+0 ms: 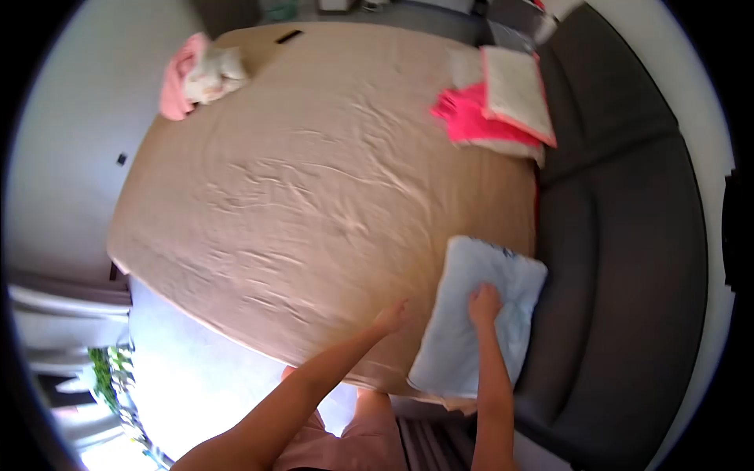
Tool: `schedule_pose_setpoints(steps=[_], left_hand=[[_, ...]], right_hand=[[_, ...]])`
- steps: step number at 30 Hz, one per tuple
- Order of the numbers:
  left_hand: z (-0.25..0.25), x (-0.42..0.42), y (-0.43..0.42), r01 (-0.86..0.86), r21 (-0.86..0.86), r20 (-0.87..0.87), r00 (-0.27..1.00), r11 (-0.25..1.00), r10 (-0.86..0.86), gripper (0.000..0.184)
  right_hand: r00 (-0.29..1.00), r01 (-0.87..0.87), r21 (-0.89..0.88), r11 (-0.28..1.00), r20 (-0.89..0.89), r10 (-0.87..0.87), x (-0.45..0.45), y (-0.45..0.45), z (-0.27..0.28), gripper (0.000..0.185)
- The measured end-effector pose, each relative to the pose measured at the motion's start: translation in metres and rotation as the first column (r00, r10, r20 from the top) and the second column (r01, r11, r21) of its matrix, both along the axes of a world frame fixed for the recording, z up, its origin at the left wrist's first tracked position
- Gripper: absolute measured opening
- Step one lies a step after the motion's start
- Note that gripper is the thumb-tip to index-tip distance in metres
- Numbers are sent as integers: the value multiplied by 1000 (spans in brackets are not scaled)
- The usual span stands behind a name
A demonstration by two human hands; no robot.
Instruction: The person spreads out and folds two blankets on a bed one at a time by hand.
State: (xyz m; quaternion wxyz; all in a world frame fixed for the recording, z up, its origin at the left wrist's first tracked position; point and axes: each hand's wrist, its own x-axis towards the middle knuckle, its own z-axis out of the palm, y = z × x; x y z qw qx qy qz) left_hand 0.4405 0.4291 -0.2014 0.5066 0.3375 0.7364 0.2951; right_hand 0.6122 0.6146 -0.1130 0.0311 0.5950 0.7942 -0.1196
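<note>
A light blue pillow (448,345) lies flat on the near right of a bed with a wrinkled beige sheet (314,173). My right hand (484,304) is over the middle of the pillow, its fingers curled; whether it grips the fabric is too small to make out. Left of the pillow, my left hand (393,316) hovers over or rests on the sheet, apart from the pillow. Its fingers are blurred and I cannot tell what they hold, if anything.
A dark padded headboard (628,259) runs along the right. At the far right lie a white pillow (514,86) and bright pink cloth (471,114). Pink and white cloths (184,78) and a dark slim object (290,36) are at the far left. Curtains (63,322) hang lower left.
</note>
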Motion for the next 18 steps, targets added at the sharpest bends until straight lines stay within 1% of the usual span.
schedule_pose_setpoints(steps=[1, 2, 3, 4, 6, 7, 8, 9, 11, 12, 13, 14, 15, 17, 18], left_hand=[[2, -28, -12, -78, 124, -77, 993, 989, 88, 50], [2, -61, -24, -114, 138, -95, 987, 984, 128, 50], [7, -97, -40, -204, 183, -147, 962, 962, 232, 46], [10, -135, -56, -284, 233, -191, 925, 930, 330, 42], [9, -214, -83, -399, 267, -251, 850, 877, 463, 35], [8, -252, -97, -421, 352, -292, 799, 836, 525, 30], [18, -290, -108, -453, 372, -312, 761, 810, 568, 29], [29, -326, -121, -481, 391, -333, 721, 784, 608, 28], [39, -399, -148, -492, 429, -316, 704, 758, 636, 26], [44, -441, -155, -497, 462, -294, 695, 735, 656, 25], [46, -475, -169, -508, 461, -285, 692, 728, 663, 25], [46, -509, -182, -487, 496, -301, 680, 719, 668, 24], [51, -547, -190, -463, 535, -320, 663, 707, 677, 23], [65, -620, -210, -469, 521, -331, 659, 713, 675, 22], [69, -657, -217, -473, 485, -370, 651, 736, 663, 25]], right_hand=[[987, -152, -77, 985, -57, 148, -37, -9, 6, 37], [951, -300, -145, 943, -119, 285, -75, -22, 9, 36], [880, -446, -69, 892, -215, 423, -113, -38, -4, 36], [782, -570, 20, 821, -294, 550, -154, -53, -21, 36], [709, -685, -101, 722, -321, 628, -246, -90, -19, 36], [673, -716, -109, 689, -367, 642, -293, -110, -23, 36], [639, -744, -118, 657, -411, 650, -338, -130, -26, 37], [628, -753, -107, 649, -410, 661, -379, -150, -22, 37], [547, -761, -7, 649, -545, 636, -472, -191, -10, 36], [536, -764, 15, 645, -542, 647, -526, -201, -6, 36], [521, -766, 19, 643, -568, 637, -568, -219, -6, 36], [509, -770, 13, 637, -591, 626, -605, -237, -9, 36], [474, -771, 42, 636, -629, 616, -651, -248, -14, 35], [408, -772, 81, 630, -696, 591, -736, -274, -20, 34], [377, -770, 102, 630, -725, 577, -776, -284, -20, 34]])
